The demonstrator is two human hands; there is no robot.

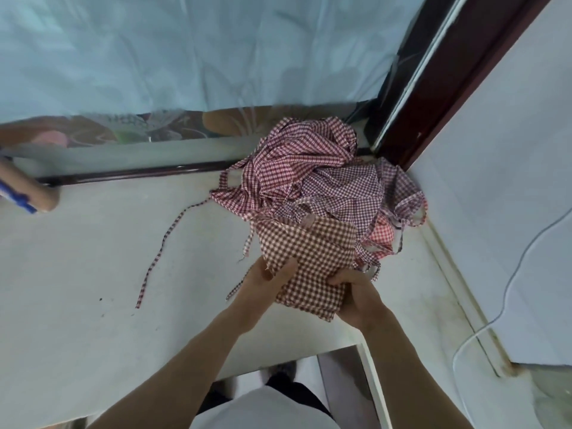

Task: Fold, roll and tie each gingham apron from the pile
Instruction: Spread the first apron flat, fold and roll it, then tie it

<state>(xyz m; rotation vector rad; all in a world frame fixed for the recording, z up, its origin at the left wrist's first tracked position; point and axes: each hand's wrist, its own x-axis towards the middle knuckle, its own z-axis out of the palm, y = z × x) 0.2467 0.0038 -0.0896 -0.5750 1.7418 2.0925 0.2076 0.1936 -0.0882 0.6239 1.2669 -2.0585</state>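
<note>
A pale, scuffed table (123, 274) fills the view, set into a corner: a window with a light blue curtain (185, 51) runs along its far side, a dark red-brown frame (433, 97) stands at the corner, and a white wall (510, 196) closes the right side.

Far left of the pile, at the picture's edge, another person's arm (28, 187) lies on the table with something blue (18, 199) against it; what the blue thing is cannot be told. Nearer the pile on its left, a long gingham tie (161, 252) trails from the heap across the bare table toward the near edge.

The pile (309, 174) of crumpled red-and-white gingham aprons sits in the far corner, against the window ledge and the frame.

Just in front of the pile, touching its near edge, is a folded apron (309, 252) in darker brown-red check, lying flat on the table. The left hand (266, 283) grips its near left corner, thumb curled on top of the cloth and fingers beneath. The right hand (356, 292) grips the near right edge, fingers curled over the fabric. Both hands are clamped on this apron.

Right of the pile, a thin white cable (510, 280) hangs down the wall.
</note>
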